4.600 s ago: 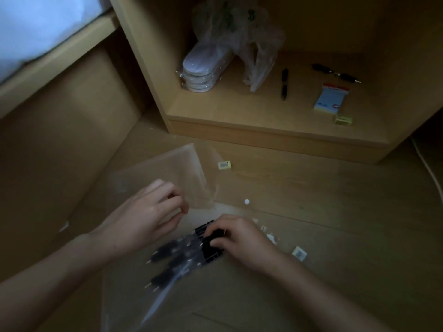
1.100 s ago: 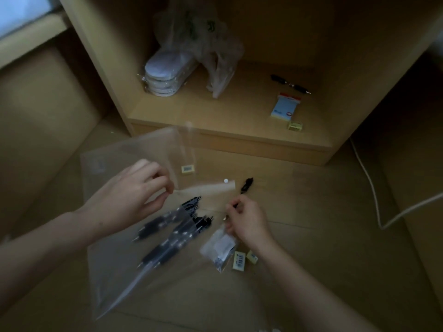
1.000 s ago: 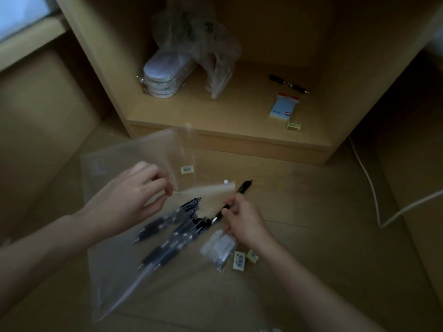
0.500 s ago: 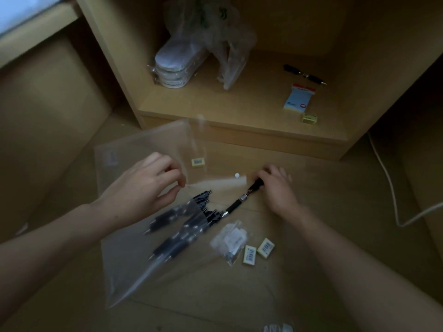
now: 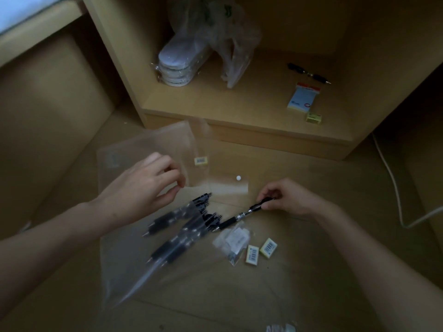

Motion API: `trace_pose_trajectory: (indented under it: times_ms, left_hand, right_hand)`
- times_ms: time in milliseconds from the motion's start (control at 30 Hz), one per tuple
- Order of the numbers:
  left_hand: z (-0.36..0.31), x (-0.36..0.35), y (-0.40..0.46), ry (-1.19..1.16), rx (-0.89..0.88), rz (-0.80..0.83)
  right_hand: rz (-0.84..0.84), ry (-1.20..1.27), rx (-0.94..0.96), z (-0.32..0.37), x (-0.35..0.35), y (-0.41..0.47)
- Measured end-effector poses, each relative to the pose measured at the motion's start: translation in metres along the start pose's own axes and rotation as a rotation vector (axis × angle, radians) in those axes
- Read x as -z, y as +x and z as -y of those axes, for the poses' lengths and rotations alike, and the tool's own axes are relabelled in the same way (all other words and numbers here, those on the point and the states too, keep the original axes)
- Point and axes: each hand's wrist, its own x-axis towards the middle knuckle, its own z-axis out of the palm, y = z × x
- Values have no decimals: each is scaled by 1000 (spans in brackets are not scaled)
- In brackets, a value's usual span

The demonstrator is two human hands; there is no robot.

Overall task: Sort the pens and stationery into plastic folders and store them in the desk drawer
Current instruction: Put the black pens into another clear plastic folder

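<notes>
The right hand [image 5: 291, 200], which half a second ago only reached the clicker end of the loose black pen [image 5: 244, 213], now pinches it, tip aimed at the mouth of the clear plastic snap-button folder [image 5: 134, 255] on the floor. The left hand [image 5: 146, 185] still pinches the folder's flap up, so the opening stays ready. Several black pens [image 5: 182, 226] already lie inside; this one looks next to slide in.

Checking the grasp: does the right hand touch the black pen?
Touching. The head view shows the right hand pinching the black pen at its upper end.
</notes>
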Motion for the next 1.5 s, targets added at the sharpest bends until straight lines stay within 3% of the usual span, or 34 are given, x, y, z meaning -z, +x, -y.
trace_pose_trajectory:
  times_ms: [467, 667, 900, 1133, 1500]
  left_hand:
    - [2, 3, -2, 18, -3, -9]
    - [6, 4, -7, 29, -8, -15]
    - [6, -1, -7, 16, -18, -30]
    - [19, 5, -9, 17, -4, -64]
    - [64, 69, 19, 114, -385, 85]
  right_hand:
    - [218, -17, 140, 59, -65, 1]
    - [232, -113, 160, 64, -84, 2]
    - [103, -213, 230, 57, -85, -2]
    - [-110, -120, 112, 66, -60, -10]
    - [-229, -364, 222, 133, 4, -22]
